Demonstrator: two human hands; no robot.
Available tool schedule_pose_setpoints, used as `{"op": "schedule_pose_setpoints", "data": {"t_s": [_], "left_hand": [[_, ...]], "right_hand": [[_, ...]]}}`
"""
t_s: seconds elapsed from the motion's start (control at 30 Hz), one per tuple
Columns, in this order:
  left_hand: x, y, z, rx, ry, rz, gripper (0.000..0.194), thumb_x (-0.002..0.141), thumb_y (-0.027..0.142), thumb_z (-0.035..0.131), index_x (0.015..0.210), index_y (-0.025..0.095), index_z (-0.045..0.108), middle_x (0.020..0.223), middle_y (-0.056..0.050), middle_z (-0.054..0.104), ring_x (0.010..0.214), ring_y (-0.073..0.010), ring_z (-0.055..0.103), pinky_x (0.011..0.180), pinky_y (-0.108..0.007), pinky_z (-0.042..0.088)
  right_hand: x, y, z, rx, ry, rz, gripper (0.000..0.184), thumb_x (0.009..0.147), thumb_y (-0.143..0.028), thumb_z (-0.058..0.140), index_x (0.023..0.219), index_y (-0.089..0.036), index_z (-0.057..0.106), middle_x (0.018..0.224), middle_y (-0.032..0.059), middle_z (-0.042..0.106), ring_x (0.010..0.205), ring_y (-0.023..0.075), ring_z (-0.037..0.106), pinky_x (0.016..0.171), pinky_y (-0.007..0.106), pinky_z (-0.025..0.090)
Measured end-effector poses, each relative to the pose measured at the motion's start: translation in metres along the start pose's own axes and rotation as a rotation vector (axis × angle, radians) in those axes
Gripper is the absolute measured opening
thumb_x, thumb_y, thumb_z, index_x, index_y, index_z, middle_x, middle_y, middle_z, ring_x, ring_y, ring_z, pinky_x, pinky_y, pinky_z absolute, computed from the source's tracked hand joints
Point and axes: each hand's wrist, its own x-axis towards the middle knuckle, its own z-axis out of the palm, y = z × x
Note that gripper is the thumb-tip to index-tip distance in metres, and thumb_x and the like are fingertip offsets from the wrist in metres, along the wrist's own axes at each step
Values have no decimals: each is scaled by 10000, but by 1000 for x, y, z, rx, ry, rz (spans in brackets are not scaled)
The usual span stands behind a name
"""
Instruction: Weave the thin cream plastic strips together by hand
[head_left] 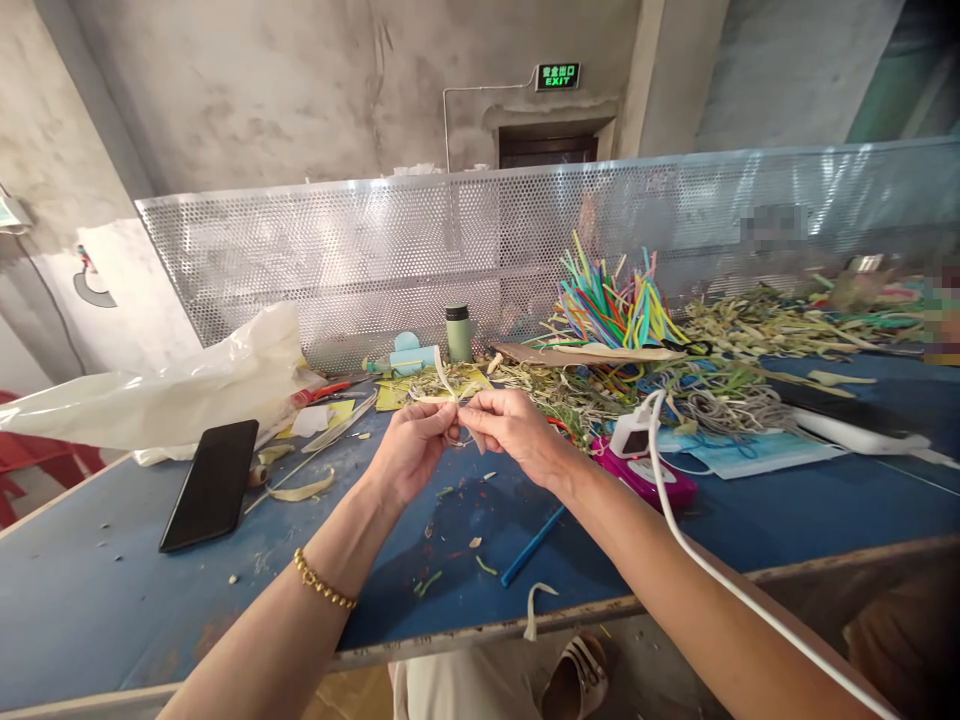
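Note:
Over the middle of the blue table, my two hands meet fingertip to fingertip. A pale, flat strip of dried plant leaf [443, 373] sticks up from between them, with another end reaching left. My left hand [411, 450] pinches it between thumb and forefinger; a gold bead bracelet is on that wrist. My right hand [517, 430] pinches the same strip from the right side, its fingers curled in. The exact point where the strip is crossed or folded is hidden by the fingertips. Loose dried leaf pieces [525, 385] lie just behind my hands.
A black phone [210, 487] and plastic sheeting [187, 385] lie left. Behind stand a green bottle [458, 335] and colourful pipe cleaners [615, 305] before a perforated metal screen [360, 260]. Rightward are a magenta device [660, 488], white cable [705, 562] and blue mask [772, 455]. A blue stick [531, 547] lies nearer.

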Motion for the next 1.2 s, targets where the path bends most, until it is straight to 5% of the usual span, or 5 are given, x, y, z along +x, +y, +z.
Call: {"op": "schedule_pose_setpoints", "data": {"t_s": [0.63,1.2], "left_hand": [[-2,8,3,-53,2,-89,129,693,148,801,716,67,703,644,-22,596,592,-78,520,602,-206,427],[-6,6,7,44,-32,-57,202,716,219,796,641,79,670,591,-27,577,547,-93,512,581,-234,428]], "right_hand": [[1,1,3,-10,109,30,360,721,-439,681,541,-172,520,446,-52,424,442,69,335,435,235,215],[4,1,5,69,272,-93,218,720,-364,719,725,-158,649,520,-36,495,488,94,424,463,243,331]]}}
